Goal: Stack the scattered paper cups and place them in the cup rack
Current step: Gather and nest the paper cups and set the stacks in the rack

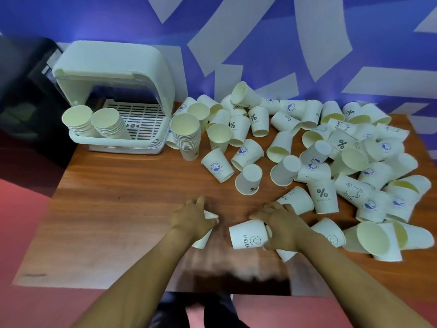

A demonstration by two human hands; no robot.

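Left hand (194, 217) gripping cup (203, 237); right hand (281, 229) clutching HELLO cup (248, 236). Risk: squeezing thin paper, or misaligning rims, crumpling cups while nesting.

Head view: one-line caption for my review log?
Left hand and right hand each grip a paper cup; two stacks sit in the cup rack.

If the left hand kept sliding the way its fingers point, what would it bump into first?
Probably nothing soon: the left hand, gripping a cup, points up over bare table. The tall cup stack stands farther along, though depth is unclear.
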